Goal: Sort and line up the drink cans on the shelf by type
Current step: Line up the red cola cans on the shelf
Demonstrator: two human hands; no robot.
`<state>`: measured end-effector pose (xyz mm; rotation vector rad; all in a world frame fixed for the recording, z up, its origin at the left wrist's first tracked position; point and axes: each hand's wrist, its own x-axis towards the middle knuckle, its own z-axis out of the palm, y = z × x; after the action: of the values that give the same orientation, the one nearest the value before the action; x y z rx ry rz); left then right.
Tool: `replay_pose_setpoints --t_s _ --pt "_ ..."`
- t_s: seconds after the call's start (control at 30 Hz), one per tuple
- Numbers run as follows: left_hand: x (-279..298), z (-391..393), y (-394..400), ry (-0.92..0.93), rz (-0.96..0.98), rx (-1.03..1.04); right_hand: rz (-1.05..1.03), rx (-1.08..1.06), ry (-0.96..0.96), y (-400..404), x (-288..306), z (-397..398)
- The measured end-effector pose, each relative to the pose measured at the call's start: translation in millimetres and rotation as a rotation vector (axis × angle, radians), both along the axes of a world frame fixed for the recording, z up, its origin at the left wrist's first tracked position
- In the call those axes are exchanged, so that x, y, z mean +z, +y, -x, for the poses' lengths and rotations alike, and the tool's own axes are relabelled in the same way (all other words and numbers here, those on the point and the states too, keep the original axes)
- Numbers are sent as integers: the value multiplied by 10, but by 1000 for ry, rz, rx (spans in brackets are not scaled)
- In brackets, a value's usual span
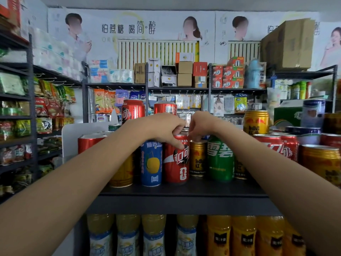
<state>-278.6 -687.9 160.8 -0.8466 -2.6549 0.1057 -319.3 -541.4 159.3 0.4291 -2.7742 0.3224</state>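
A mixed row of cans stands at the front of the dark shelf [184, 190]: a gold can [121, 174], a blue can with a yellow fruit [151, 163], a red cola can [176, 163], a small gold Red Bull can [197, 159] and a green Sprite can [220, 159]. My left hand [162, 129] grips the top of the red cola can, thumb down its front. My right hand [201, 125] hangs beside it, its curled fingertips pinching the top rim of the small gold can. More cans behind are partly hidden by both hands.
Two red cola cans [132, 109] [165, 108] stand higher at the back. Right of the row are a gold Red Bull can [256, 122], red cola cans [276, 146] and a big gold can [321, 163]. Juice bottles [129, 235] fill the shelf below.
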Motion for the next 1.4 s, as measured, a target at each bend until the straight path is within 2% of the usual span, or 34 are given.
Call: replay_pose_setpoints --t_s 0.07,0.13,0.3,0.47,0.57,0.67,0.73,0.87,1.0,1.13,1.2,1.27,1.4 --pt "-9 -3 -4 0 -14 1 -117 -26 -57 71 34 -55" --pt "-8 -12 -13 -1 -28 -3 -229 -59 -25 106 -15 -88" --pt "-23 -43 -22 -23 -77 -22 -227 -120 213 114 -201 -102" --pt "-16 -78 24 -37 -118 -50 -282 -167 315 127 -218 -99" --pt "-41 -94 169 -54 -182 -109 -164 -146 363 228 -123 -224" --pt "-69 -82 360 -3 -146 -121 -52 -160 429 392 -22 -334" --pt "-83 -53 415 26 -133 -128 -2 -97 371 462 -41 -382" --pt "-164 13 415 75 -224 -154 33 -17 294 534 -182 -419" --pt "-151 -32 407 128 -192 -155 15 -24 312 484 -152 -453" --pt "-48 -204 59 218 -480 -154 152 113 389 272 -90 -482" --pt "-38 -270 -214 273 -525 -71 268 208 363 85 -64 -484" --pt "-68 -332 -478 201 -531 6 373 271 290 -121 -46 -428" --pt "-187 -425 -734 61 -547 -24 509 305 198 -452 -78 -193"
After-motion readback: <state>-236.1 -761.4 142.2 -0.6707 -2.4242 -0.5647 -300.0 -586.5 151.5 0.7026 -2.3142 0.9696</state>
